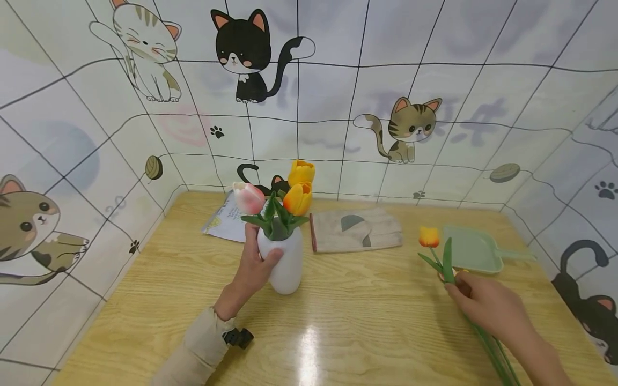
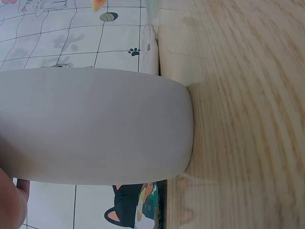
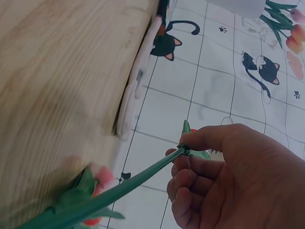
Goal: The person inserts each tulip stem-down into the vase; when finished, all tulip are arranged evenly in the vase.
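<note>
My left hand [image 1: 256,268] grips a white vase [image 1: 288,262] round its upper side, and the vase stands upright on the table. In it are a pink-and-white tulip [image 1: 249,198] and two yellow-orange tulips [image 1: 298,199] with green leaves. The vase's smooth side [image 2: 105,126] fills much of the left wrist view. At the right, my right hand [image 1: 492,305] pinches the green stem [image 3: 143,176] of an artificial tulip between thumb and fingers; its orange-yellow bloom [image 1: 428,237] points away from me. Under that hand lie more green stems, and a reddish bloom with leaves [image 3: 86,195] shows near the table.
A light green tray with a handle [image 1: 473,250] lies at the table's right. Behind the vase are a beige cloth mitt [image 1: 357,230] and a printed packet [image 1: 224,222]. A cat-printed curtain [image 1: 328,96] surrounds the wooden table [image 1: 367,321] at the back and sides.
</note>
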Motion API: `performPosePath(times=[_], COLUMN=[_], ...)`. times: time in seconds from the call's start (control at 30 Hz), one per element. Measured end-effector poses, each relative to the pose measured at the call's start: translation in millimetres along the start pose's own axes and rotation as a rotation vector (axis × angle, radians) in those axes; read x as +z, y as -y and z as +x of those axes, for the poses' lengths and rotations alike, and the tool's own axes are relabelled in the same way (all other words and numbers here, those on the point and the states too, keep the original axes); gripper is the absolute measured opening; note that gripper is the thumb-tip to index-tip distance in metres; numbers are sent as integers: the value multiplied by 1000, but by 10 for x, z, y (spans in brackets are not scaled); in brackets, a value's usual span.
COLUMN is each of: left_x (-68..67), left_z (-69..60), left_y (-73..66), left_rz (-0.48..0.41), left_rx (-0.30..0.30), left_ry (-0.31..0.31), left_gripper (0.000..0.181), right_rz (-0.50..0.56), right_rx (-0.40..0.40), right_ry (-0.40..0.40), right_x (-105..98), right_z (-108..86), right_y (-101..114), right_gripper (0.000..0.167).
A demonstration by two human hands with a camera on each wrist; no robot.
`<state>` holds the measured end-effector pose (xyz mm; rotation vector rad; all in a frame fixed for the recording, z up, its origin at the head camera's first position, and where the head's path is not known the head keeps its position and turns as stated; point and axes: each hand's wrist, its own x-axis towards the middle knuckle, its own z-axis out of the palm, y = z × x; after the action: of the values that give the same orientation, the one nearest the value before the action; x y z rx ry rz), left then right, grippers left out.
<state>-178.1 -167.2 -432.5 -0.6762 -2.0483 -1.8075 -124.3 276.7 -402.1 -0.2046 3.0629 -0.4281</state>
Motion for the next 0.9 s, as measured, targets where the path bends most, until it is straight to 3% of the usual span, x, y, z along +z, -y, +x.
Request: performPosePath(times=[0.3, 0.53, 0.9], left_x=[7, 18, 4], left_z=[-17, -6, -3], left_y=[4, 2, -26], left_rz=[1, 6, 11], left_rx=[-21, -6, -12], left_ry=[14, 5, -12], left_gripper=[68, 76, 81], right_rz=[63, 124, 258], right_rx=[-97, -109, -201], right_ry=[-111, -101, -180], right_x=[114, 139, 155], right_z=[133, 278, 494], right_y=[275, 524, 919], right_gripper=[37, 26, 27])
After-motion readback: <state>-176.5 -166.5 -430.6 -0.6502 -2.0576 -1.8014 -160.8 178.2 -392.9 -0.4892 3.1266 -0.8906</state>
